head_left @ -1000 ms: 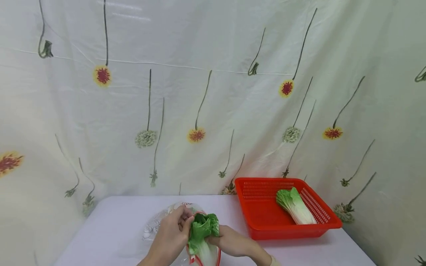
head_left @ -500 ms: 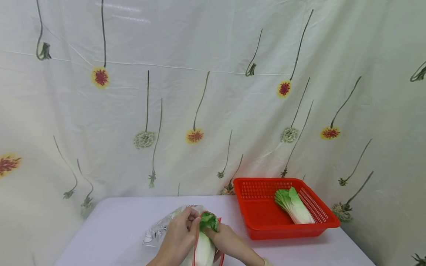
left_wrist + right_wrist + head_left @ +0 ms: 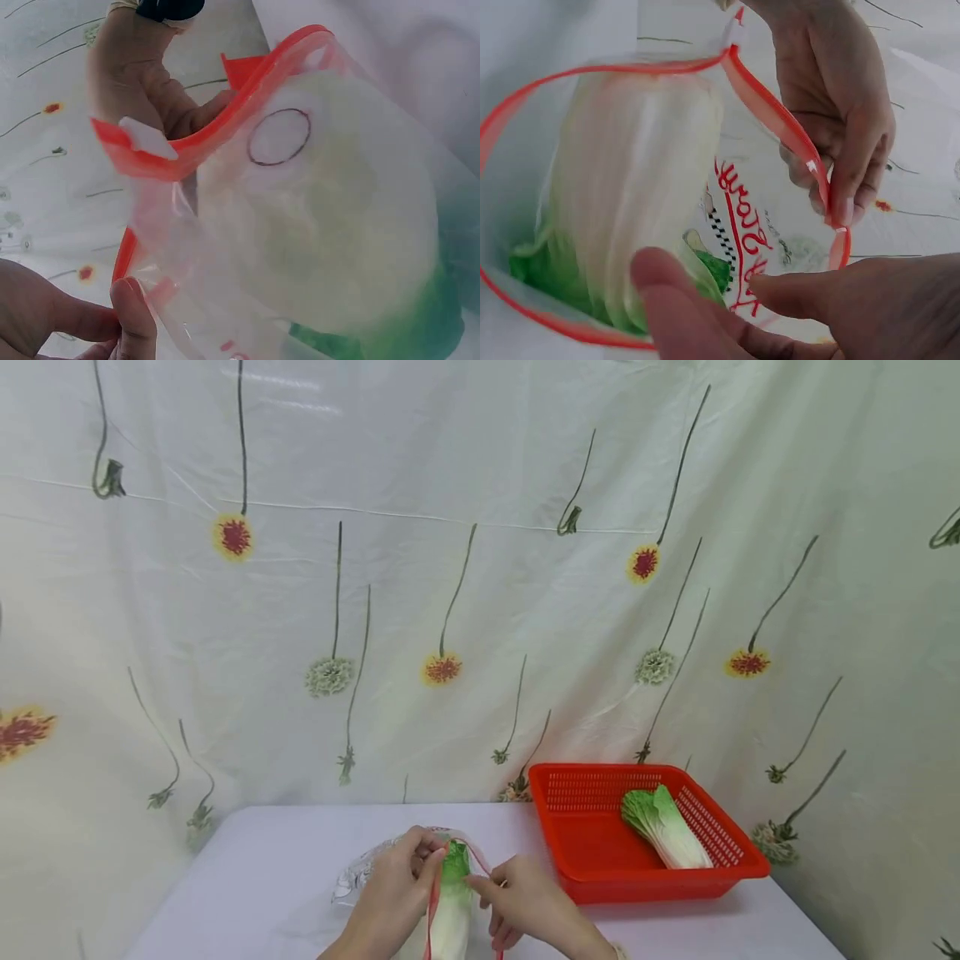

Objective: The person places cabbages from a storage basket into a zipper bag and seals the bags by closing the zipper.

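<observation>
Over the table (image 3: 262, 877), both hands pinch the bag's red rim (image 3: 780, 124).

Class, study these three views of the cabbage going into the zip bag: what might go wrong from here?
The cabbage nearly fills the bag's red zip mouth, so leaves might catch in the seal. The left hand and right hand only pinch the rim, which may slip. The bag could slide on the smooth table.
</observation>
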Demonstrator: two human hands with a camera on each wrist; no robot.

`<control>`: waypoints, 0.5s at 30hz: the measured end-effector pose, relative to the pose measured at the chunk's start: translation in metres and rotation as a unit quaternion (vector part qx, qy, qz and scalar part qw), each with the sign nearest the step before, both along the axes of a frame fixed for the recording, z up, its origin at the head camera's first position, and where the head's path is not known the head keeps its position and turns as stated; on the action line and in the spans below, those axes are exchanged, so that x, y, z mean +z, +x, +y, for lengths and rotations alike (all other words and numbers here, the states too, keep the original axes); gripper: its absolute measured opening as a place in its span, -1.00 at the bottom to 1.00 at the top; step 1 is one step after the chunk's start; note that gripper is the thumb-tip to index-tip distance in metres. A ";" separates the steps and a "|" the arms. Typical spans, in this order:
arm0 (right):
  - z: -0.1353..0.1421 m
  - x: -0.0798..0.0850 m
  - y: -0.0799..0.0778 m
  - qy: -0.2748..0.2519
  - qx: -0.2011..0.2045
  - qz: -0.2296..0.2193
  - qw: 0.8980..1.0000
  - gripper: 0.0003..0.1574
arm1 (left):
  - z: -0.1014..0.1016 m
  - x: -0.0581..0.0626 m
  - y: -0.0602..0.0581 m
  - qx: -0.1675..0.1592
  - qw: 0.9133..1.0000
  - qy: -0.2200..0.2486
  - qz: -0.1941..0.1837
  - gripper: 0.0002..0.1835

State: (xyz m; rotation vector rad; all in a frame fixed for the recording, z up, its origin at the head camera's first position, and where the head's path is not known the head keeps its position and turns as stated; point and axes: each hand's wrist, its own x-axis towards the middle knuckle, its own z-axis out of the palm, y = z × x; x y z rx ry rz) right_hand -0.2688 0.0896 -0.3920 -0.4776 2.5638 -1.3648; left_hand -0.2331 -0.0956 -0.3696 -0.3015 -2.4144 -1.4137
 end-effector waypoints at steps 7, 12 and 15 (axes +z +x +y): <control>0.012 -0.005 -0.015 0.028 -0.028 0.062 0.997 -0.52 | -0.007 0.004 0.003 -0.009 1.000 -0.001 -0.013 -0.94; 0.009 -0.012 -0.026 -0.095 0.006 0.036 0.995 -0.77 | -0.012 0.000 0.007 -0.024 0.999 -0.028 -0.020 -0.91; 0.009 -0.013 -0.028 -0.133 -0.006 0.030 0.991 -0.83 | -0.021 -0.011 0.008 -0.057 0.997 -0.052 -0.011 -0.86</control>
